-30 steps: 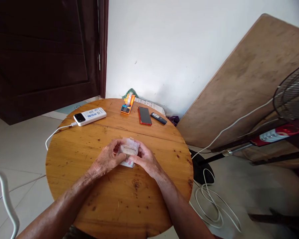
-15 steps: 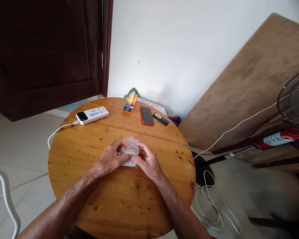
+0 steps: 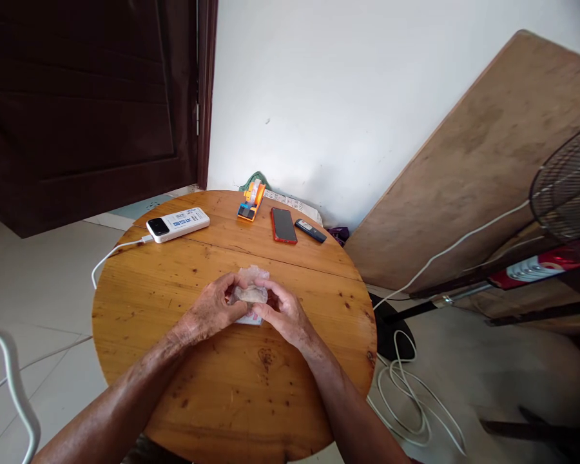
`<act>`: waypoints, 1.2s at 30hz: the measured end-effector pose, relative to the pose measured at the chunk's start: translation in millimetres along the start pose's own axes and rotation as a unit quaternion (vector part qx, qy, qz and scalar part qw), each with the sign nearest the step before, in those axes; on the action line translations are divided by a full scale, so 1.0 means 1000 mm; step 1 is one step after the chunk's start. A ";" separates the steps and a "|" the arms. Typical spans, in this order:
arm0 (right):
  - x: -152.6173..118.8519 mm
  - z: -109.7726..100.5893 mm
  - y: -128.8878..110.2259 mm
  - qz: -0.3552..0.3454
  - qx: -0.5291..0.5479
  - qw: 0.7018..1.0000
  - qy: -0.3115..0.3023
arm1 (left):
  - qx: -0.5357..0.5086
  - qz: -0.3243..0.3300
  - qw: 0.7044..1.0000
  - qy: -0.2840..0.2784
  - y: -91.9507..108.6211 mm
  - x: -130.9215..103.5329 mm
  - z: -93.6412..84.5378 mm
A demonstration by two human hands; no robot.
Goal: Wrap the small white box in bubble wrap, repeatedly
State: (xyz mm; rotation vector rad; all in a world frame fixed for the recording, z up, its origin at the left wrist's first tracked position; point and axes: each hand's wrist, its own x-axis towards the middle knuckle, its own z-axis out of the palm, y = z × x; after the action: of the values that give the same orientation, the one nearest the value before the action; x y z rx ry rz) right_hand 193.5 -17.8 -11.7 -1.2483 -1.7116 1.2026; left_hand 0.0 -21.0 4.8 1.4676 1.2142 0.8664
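Both hands hold a small crinkled, see-through plastic packet (image 3: 250, 296) low over the middle of the round wooden table (image 3: 265, 399). Pinkish print shows at its near edge, and its far edge looks ragged. My left hand (image 3: 216, 304) grips the left side, thumb along the near part and fingers curled behind. On the right side, my right hand (image 3: 286, 314) pinches it between thumb and forefinger. The fingers partly cover the packet, and what is inside it I cannot make out.
A white power bank (image 3: 178, 224) with a cable lies at the back left. Behind the packet are an orange tape dispenser (image 3: 251, 201), a red-edged phone (image 3: 283, 225) and a dark blue handheld device (image 3: 310, 231). A fan (image 3: 568, 183) and looped cable (image 3: 406, 399) are right.
The upper part of the packet has bent and bunched up more between my fingers. My hands stay in nearly the same place, and the view has shifted slightly.
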 end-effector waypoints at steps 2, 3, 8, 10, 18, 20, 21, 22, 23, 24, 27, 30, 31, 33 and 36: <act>0.001 -0.001 -0.004 0.017 0.002 1.000 -0.012 | -0.004 0.002 1.000 -0.007 -0.002 0.001 0.000; 0.001 -0.001 -0.006 0.022 0.006 1.000 -0.018 | -0.011 0.002 1.000 -0.011 -0.003 0.001 -0.001; 0.003 0.000 -0.011 0.022 0.030 0.999 -0.031 | -0.070 -0.011 0.997 -0.042 -0.006 0.001 -0.001; 0.003 0.000 -0.011 0.014 0.032 0.999 -0.035 | -0.107 -0.011 0.993 -0.055 -0.005 0.001 0.000; 0.001 0.005 -0.007 -0.022 0.031 0.999 0.000 | -0.156 -0.005 0.986 -0.066 -0.008 0.002 0.000; -0.001 0.009 -0.007 -0.039 0.056 0.997 0.021 | -0.135 -0.013 0.989 -0.054 -0.010 0.003 -0.001; -0.002 0.011 -0.008 -0.046 0.080 0.995 0.030 | -0.127 -0.016 0.991 -0.050 -0.011 0.003 -0.001; -0.002 0.013 -0.008 -0.051 0.108 0.992 0.037 | -0.124 -0.018 0.991 -0.046 -0.011 0.003 0.000; -0.003 0.014 -0.007 -0.051 0.132 0.989 0.041 | -0.126 -0.018 0.991 -0.046 -0.011 0.003 0.000; -0.002 0.015 -0.007 -0.047 0.146 0.987 0.044 | -0.134 -0.017 0.990 -0.047 -0.010 0.003 0.001; -0.001 0.014 -0.004 -0.021 0.138 0.989 0.050 | -0.173 -0.002 0.984 -0.044 -0.006 0.002 0.003; 0.001 0.013 -0.001 -0.008 0.122 0.991 0.062 | -0.202 0.004 0.979 -0.023 -0.002 0.001 0.005; 0.001 0.013 0.000 -0.010 0.122 0.990 0.066 | -0.203 0.002 0.979 -0.016 -0.001 0.001 0.005; 0.001 0.013 0.002 -0.016 0.118 0.990 0.069 | -0.194 -0.001 0.981 -0.010 -0.002 0.002 0.005; -0.001 0.014 0.004 -0.024 0.088 0.993 0.077 | -0.199 -0.001 0.980 -0.012 -0.006 0.004 0.005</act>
State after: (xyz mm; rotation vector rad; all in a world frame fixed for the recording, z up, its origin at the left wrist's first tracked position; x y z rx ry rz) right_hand 182.6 -21.8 -19.7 -1.1549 -1.4834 1.1698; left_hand 3.6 -18.8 -2.4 1.1493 0.9570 1.0208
